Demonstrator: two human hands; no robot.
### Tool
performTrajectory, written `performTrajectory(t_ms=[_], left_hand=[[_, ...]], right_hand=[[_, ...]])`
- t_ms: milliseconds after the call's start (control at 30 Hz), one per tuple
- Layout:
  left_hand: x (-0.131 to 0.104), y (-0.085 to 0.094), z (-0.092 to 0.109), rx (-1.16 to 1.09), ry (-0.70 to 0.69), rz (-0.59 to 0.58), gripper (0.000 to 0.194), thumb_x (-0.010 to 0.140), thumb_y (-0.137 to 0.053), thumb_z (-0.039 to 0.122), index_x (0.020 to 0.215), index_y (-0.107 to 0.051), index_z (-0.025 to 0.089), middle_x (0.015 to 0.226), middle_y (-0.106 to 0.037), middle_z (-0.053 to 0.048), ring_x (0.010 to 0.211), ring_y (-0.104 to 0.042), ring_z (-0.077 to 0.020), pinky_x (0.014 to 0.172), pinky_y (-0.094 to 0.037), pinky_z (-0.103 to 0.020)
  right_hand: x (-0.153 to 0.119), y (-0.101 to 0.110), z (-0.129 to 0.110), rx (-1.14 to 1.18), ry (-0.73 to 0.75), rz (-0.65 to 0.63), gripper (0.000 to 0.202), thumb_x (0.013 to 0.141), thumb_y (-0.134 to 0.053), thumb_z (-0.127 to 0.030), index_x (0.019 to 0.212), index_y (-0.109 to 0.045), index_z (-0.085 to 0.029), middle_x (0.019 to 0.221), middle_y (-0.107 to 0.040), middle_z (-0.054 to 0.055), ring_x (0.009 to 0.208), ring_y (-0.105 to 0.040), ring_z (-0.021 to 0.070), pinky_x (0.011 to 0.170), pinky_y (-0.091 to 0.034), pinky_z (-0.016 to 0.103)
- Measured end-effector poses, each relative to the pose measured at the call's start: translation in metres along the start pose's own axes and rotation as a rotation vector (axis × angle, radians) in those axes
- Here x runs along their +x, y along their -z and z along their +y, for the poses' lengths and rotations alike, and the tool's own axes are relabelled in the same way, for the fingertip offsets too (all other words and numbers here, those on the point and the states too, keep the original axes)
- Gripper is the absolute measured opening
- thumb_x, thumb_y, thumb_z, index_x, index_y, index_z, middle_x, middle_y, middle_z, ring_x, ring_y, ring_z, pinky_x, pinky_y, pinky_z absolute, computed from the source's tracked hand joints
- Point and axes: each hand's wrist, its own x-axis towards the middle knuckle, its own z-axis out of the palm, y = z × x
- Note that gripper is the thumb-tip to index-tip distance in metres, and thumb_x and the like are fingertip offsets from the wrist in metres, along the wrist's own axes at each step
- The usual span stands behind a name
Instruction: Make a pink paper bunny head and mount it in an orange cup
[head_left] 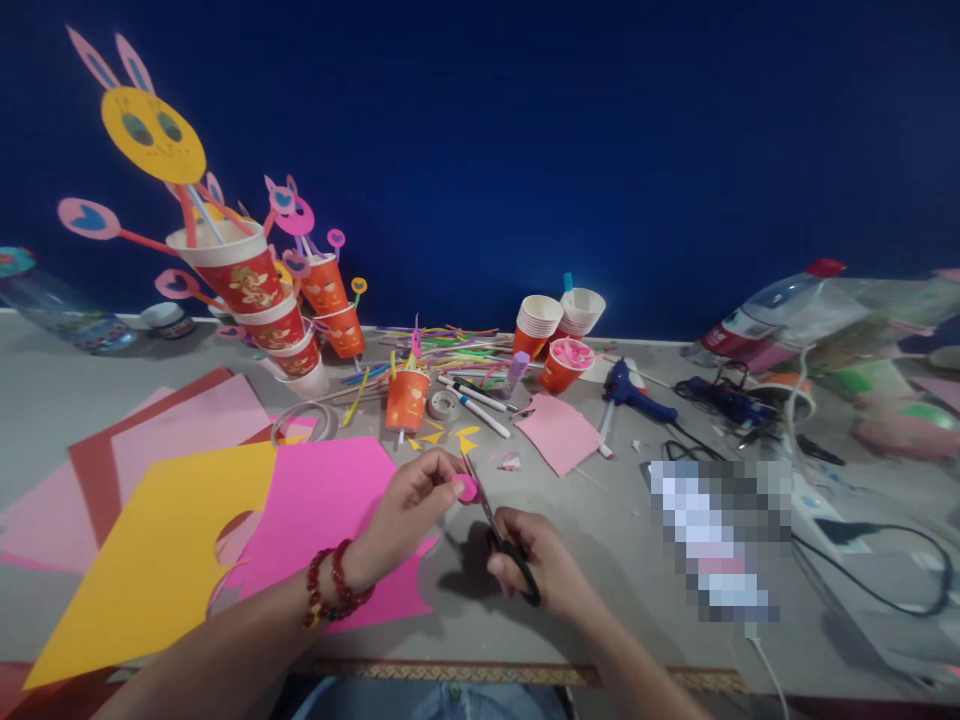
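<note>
Between the thumb and fingers of my left hand [412,508] is a small piece of bright pink paper [466,489] with a rounded edge. My right hand [544,560] grips the black handles of a pair of scissors [486,500]. The blades point up and left and lie against the right edge of the pink piece. Beneath my left wrist spreads a bright pink sheet [322,520] with a cut-out edge, overlapping a yellow sheet [165,540] that has a round notch. Scraps of yellow paper [466,436] lie just beyond my hands.
Decorated stacked paper cups [251,285] stand at the back left. An orange cup [409,400], pens [484,415] and a tape roll [442,404] sit mid-table. To the right are a blue glue gun [634,392], cables, a blurred-out rectangular object [712,540] and a tilted bottle [765,315].
</note>
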Motion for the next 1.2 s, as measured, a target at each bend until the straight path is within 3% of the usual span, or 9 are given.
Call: performTrajectory(t_ms=[700, 867, 1067, 1200], left_hand=[[0.0, 0.002, -0.003, 0.01, 0.002, -0.002, 0.017, 0.092, -0.058, 0.025, 0.078, -0.052, 0.018, 0.085, -0.061, -0.002, 0.082, -0.056, -0.0158, 0.079, -0.042, -0.029], [0.002, 0.001, -0.001, 0.01, 0.04, -0.005, 0.017, 0.092, -0.059, 0.028, 0.079, -0.053, 0.018, 0.086, -0.063, -0.003, 0.081, -0.06, -0.0156, 0.079, -0.046, -0.029], [-0.002, -0.005, -0.006, 0.014, 0.235, -0.124, 0.019, 0.091, -0.059, 0.035, 0.086, -0.049, 0.02, 0.075, -0.064, 0.0, 0.066, -0.066, -0.0148, 0.062, -0.047, -0.025], [-0.004, -0.008, -0.01, 0.051, 0.279, -0.193, 0.019, 0.09, -0.059, 0.033, 0.084, -0.048, 0.02, 0.071, -0.061, 0.003, 0.055, -0.061, -0.0098, 0.054, -0.043, -0.02]], right_hand=[[0.001, 0.001, 0.002, -0.095, 0.04, 0.041, 0.062, 0.068, -0.066, -0.077, 0.062, -0.033, -0.025, 0.044, -0.04, -0.009, 0.04, -0.035, 0.0081, 0.041, -0.024, 0.022], [0.002, 0.001, 0.0, -0.071, 0.054, 0.111, 0.059, 0.07, -0.071, -0.068, 0.06, -0.032, -0.025, 0.042, -0.037, -0.01, 0.04, -0.031, 0.0078, 0.042, -0.022, 0.022], [0.003, -0.001, -0.011, 0.173, 0.176, 0.332, 0.037, 0.067, -0.081, -0.044, 0.081, -0.055, -0.021, 0.068, -0.061, -0.001, 0.056, -0.052, 0.0143, 0.053, -0.041, 0.026], [0.005, -0.004, -0.014, 0.25, 0.218, 0.425, 0.037, 0.066, -0.083, -0.031, 0.09, -0.055, -0.023, 0.079, -0.064, 0.0, 0.061, -0.053, 0.0146, 0.057, -0.045, 0.027]])
